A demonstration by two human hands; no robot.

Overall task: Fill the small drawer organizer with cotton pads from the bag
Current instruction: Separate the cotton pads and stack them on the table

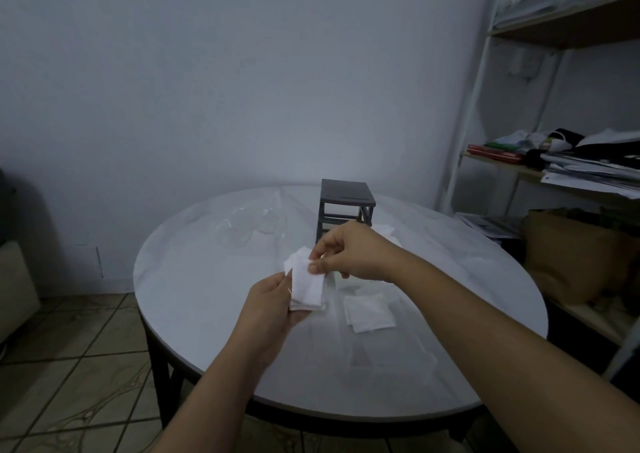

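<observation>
Above the middle of the round white table (194,300), my left hand (273,307) holds a stack of square white cotton pads (308,288) from below. My right hand (346,253) pinches the top pad of that stack between thumb and forefinger. The small dark grey drawer organizer (344,199) stands behind my hands near the far edge, its lower part hidden by my right hand. Loose cotton pads (369,314) lie on the table to the right of the stack. A crumpled clear plastic bag (247,225) lies left of the organizer.
A white metal shelf unit (481,71) with papers, clothes and a brown paper bag (571,258) stands close to the table's right side. Tiled floor shows at the lower left. The wall runs just behind the table.
</observation>
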